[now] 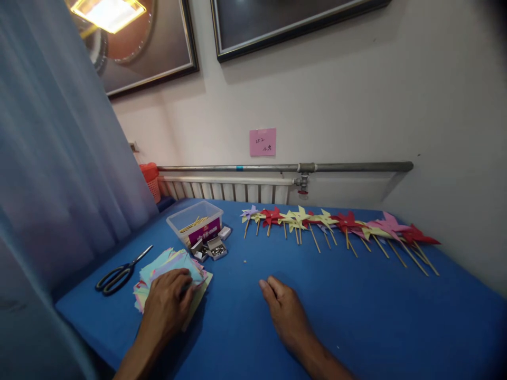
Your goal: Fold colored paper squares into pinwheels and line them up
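My left hand rests on a loose pile of coloured paper at the left, its fingers curled down onto the sheets. A pale yellow sheet sticks out from under that hand to the right. Lower centre, my right hand is closed on the blue table, thumb against the bent fingers. Whatever it may hold is hidden. Behind the pile are small open boxes of metal pins and a clear plastic tub with thin wooden sticks. Scissors lie left of the paper.
Several paper pinwheels on sticks lie in a row along the back right. Behind the table run a metal pipe and a white radiator. A blue curtain hangs at the left, near a red basket.
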`<state>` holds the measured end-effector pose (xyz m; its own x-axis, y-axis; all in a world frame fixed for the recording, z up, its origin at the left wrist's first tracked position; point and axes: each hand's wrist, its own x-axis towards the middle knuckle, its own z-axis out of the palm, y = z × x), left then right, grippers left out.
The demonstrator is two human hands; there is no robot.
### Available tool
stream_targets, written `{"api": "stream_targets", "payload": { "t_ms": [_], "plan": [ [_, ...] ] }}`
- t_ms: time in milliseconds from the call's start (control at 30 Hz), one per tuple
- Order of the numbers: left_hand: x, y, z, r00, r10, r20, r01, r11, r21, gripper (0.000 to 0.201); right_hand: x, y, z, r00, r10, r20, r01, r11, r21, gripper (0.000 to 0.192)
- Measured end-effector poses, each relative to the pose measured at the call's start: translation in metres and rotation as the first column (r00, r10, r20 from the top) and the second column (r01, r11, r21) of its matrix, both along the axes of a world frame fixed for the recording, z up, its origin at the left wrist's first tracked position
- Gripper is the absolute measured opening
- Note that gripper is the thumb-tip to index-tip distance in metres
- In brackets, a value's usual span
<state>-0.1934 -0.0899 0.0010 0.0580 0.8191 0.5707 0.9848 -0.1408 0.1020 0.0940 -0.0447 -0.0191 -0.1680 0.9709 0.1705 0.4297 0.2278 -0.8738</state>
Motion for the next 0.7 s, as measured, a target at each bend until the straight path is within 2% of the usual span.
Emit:
{"api": "stream_targets", "payload": {
  "t_ms": [133,233,300,433,633,700],
  "plan": [
    [-0.002,0.002,0.006,1.0,0.006,0.024,-0.005,0.999,-0.049,0.022,0.0,-0.001,0.003,1.0,0.001,0.001,-0.001,1.0,0.001,0.045],
    [-0.003,0.0,0.012,0.999,0.037,-0.02,-0.038,0.997,-0.068,0.016,0.0,-0.001,0.004,1.0,0.006,-0.007,-0.006,1.0,0.002,0.045],
    [-0.004,-0.001,0.014,0.997,0.047,-0.066,-0.053,0.995,-0.087,0.02,0.0,-0.001,0.004,1.0,0.004,-0.006,-0.004,1.0,0.008,0.045],
    [-0.008,-0.003,0.014,0.997,0.02,-0.08,-0.033,0.987,-0.16,0.016,0.001,-0.001,0.003,1.0,0.005,-0.004,-0.005,1.0,-0.001,0.044],
    [-0.007,-0.003,0.015,0.997,0.015,-0.072,-0.026,0.987,-0.156,0.025,0.001,-0.002,0.003,1.0,0.005,-0.01,-0.005,1.0,-0.007,0.044],
    [-0.007,-0.002,0.016,0.998,0.014,-0.059,-0.024,0.985,-0.171,0.023,0.001,-0.002,0.004,1.0,0.001,-0.009,-0.001,1.0,0.007,0.044]
  ]
}}
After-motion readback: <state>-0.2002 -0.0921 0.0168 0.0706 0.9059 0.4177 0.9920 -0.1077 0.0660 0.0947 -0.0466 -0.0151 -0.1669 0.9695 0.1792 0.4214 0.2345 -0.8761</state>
